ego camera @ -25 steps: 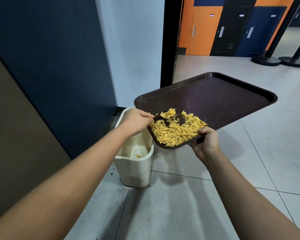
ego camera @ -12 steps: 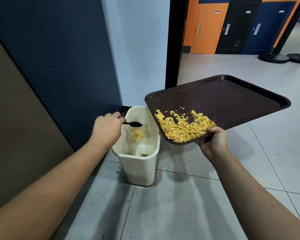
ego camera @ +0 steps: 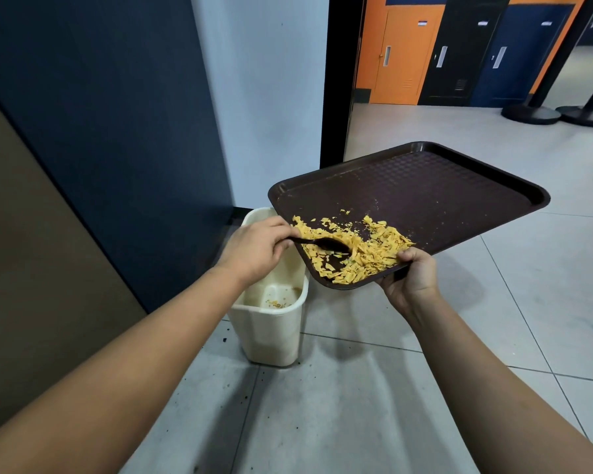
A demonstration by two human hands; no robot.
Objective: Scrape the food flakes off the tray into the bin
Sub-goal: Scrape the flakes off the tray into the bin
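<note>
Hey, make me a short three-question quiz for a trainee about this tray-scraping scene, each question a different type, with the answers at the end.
1. True or false: the dark brown plastic tray lies flat on the grey tiled floor.
2. Multiple choice: the small black spoon is held by A) the left hand, B) the right hand, C) neither.
3. Fill the blank: the yellow food flakes are piled at the tray's ____ corner, the one next to the cream plastic bin.

Key: 1 false, it is held tilted in the air by the right hand. 2 A. 3 lower (near).
</note>
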